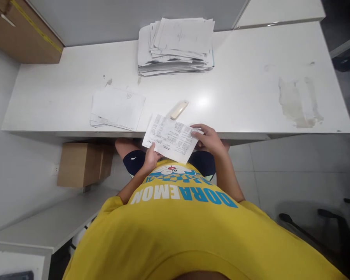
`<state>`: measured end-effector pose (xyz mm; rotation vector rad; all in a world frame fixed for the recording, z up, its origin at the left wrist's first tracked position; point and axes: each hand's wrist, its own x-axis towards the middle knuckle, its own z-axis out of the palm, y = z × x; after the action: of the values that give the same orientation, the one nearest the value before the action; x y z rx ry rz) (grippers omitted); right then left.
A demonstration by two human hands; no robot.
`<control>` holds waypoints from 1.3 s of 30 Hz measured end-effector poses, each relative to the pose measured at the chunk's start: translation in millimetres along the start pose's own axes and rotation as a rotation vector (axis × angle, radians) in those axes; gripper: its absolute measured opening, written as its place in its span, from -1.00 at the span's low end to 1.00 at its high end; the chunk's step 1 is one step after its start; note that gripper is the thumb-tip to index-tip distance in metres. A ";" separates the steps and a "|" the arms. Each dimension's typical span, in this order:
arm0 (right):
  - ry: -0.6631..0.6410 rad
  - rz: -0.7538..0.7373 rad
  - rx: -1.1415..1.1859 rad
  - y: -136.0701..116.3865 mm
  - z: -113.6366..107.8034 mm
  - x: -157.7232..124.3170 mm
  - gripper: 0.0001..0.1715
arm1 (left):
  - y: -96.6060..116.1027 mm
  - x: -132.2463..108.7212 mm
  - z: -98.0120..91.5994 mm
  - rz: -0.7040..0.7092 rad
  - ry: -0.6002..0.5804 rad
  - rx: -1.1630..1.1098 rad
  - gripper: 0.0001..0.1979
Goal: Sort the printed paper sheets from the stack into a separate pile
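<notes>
A printed sheet of paper [169,138] is held over the front edge of the white desk [239,93], just above my lap. My left hand [151,157] pinches its lower left edge. My right hand [208,139] grips its right edge, fingers curled over the top. A small cream stapler-like object [179,109] lies on the desk just beyond the sheet. A thin pile of papers [116,109] lies to the left of it. A tall untidy stack of papers [176,44] sits at the back of the desk.
A brown cardboard box [81,163] stands under the desk at the left. Another brown box [23,35] is at the far left corner. A stained patch [299,103] marks the desk's right side. Chair legs [309,229] show on the floor at the right.
</notes>
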<state>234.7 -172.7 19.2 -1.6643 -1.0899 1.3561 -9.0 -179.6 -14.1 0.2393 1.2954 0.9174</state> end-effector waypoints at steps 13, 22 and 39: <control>0.069 -0.013 -0.295 -15.5 -24.0 21.2 -0.46 | 5.0 1.0 3.2 -0.026 -0.066 0.247 -0.56; 0.123 0.031 -0.153 -12.7 -18.2 20.1 -0.47 | 21.4 -8.5 -0.6 -0.070 -0.102 0.275 -0.69; 0.386 -0.162 -0.371 5.3 -29.0 30.0 -0.48 | 32.4 2.9 2.9 0.095 -0.252 0.377 -0.61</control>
<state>266.7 -147.6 8.6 -1.9489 -1.2585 0.7166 -20.9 -156.0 5.0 0.6940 1.2207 0.6898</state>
